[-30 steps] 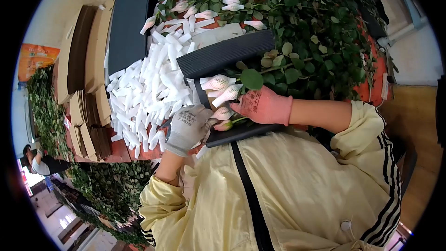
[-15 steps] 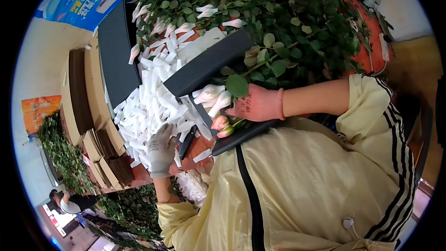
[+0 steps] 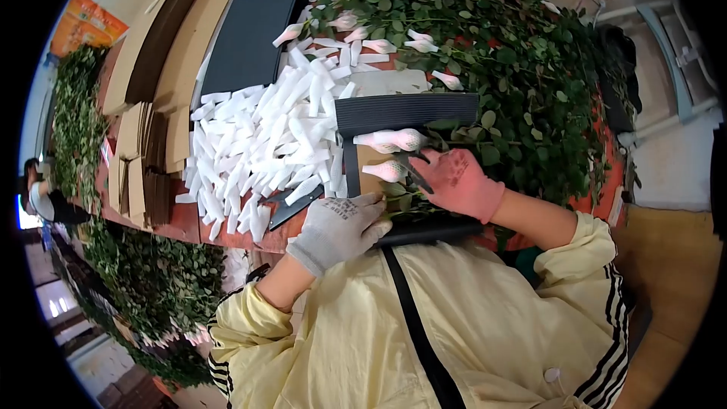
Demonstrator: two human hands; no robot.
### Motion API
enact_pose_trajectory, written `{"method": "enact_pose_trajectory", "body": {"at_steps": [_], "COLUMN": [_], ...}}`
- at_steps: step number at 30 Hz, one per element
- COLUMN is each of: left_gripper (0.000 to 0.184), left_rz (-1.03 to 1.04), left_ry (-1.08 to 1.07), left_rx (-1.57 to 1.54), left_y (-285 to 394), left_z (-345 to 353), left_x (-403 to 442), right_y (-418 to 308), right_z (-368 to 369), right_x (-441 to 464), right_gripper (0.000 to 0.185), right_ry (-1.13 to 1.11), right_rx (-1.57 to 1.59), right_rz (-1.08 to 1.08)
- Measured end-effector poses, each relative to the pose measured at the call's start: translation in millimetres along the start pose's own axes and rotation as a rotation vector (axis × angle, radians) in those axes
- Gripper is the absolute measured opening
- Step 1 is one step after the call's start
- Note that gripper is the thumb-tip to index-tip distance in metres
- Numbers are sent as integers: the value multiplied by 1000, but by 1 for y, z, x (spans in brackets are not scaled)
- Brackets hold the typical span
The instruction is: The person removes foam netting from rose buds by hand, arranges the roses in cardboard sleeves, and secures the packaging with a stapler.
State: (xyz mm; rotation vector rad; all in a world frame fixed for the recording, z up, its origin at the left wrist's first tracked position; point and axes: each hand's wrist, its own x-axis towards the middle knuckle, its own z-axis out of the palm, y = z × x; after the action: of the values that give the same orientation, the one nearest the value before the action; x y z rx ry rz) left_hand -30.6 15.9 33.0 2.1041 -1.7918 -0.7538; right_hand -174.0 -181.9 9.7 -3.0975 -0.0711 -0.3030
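My right hand (image 3: 458, 183), in a pink glove, has its dark fingertips closed at the base of a rose (image 3: 385, 171) wrapped in a white net sleeve. Just above it lie more netted roses (image 3: 390, 140), heads pointing left, on a brown board inside a black ribbed frame (image 3: 405, 112). My left hand (image 3: 337, 229), in a grey-white glove, is at the frame's lower left with fingers and thumb bent toward each other. What lies between them is hidden. The two bare pink roses seen earlier are out of sight.
A heap of white net sleeves (image 3: 265, 132) covers the table's left, with a dark flat blade-like piece (image 3: 297, 203) at its edge. Leafy rose stems (image 3: 522, 98) pile up at the right and back. Cardboard stacks (image 3: 136, 163) and a black panel (image 3: 254, 23) stand left.
My left hand has come right from the sleeve heap to the frame. My right hand has shifted to the netted roses' stems. The view has turned, and the bare roses are hidden.
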Motion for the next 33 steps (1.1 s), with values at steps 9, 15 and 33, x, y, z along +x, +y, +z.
{"method": "enact_pose_trajectory", "body": {"at_steps": [9, 15, 33], "left_gripper": [41, 39, 61], "left_rz": [-13, -11, 43], "left_ry": [-69, -145, 17], "left_rx": [20, 95, 47], "left_y": [0, 2, 7], "left_z": [7, 4, -1], "left_x": [-3, 0, -2], "right_y": [-14, -33, 4], "right_z": [17, 19, -12], "right_x": [13, 20, -14], "right_gripper": [43, 38, 45], "right_ry": [-88, -311, -275], "right_rx": [-170, -120, 68], "right_rz": [32, 75, 64]}}
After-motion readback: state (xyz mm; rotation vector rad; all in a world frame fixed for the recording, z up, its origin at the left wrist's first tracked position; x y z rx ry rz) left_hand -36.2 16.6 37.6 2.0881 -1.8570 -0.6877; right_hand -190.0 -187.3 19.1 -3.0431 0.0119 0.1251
